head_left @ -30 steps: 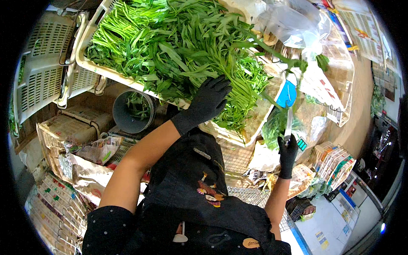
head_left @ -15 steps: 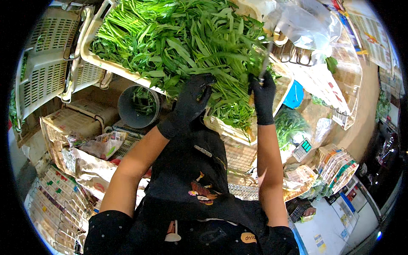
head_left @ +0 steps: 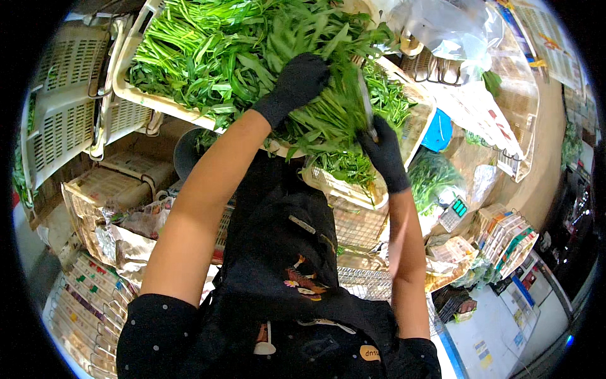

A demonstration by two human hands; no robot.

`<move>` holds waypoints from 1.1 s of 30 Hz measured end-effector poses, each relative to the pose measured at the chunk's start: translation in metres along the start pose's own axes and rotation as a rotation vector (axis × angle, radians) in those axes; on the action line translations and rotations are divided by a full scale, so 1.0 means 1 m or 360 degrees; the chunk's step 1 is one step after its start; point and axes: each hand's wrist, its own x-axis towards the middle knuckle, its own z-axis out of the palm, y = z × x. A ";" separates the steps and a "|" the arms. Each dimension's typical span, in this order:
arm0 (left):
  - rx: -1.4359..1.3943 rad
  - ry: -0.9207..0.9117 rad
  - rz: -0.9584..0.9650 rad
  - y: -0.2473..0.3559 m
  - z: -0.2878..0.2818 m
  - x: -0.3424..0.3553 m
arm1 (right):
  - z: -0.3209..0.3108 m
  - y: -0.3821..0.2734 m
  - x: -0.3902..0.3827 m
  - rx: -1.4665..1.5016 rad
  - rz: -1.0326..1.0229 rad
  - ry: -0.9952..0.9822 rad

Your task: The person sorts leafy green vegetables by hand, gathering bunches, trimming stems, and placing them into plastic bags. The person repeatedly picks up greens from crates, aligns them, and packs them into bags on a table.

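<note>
My left hand (head_left: 295, 85), in a black glove, lies over a bunch of long-leaved greens (head_left: 338, 114), its fingers curled round the leaves. The fingertips are partly hidden. To its right, my right hand (head_left: 384, 151), gloved in black too, is closed on the handle of a knife (head_left: 366, 104). The blade points away from me, close against the bunch's right side, and is slightly blurred. Under both hands a large cream plastic crate (head_left: 167, 107) is heaped with leafy greens (head_left: 221, 60). A smaller cream basket (head_left: 341, 187) with cut greens sits just below the bunch.
Left of the crate stand slotted plastic crates (head_left: 68, 104). A grey bucket (head_left: 184, 155) is partly behind my left forearm. On the right are clear plastic bags (head_left: 442, 31), a blue object (head_left: 437, 131), loose greens (head_left: 432, 177) and a scale with a lit display (head_left: 453, 213).
My left hand has moved up and right onto the bunch. The right hand and knife have shifted slightly left and downward, and the bunch now sits between both hands.
</note>
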 end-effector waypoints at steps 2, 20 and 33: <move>0.0023 -0.0149 -0.0091 -0.006 -0.001 -0.003 | -0.020 0.053 -0.068 0.0463 0.0683 0.0112; -0.0347 0.0509 -0.0032 0.023 -0.029 -0.016 | -0.085 0.108 -0.083 0.0019 0.0882 0.0090; -0.0257 -0.0014 0.0057 -0.034 -0.006 0.012 | -0.035 0.098 0.015 0.0800 0.0966 -0.0335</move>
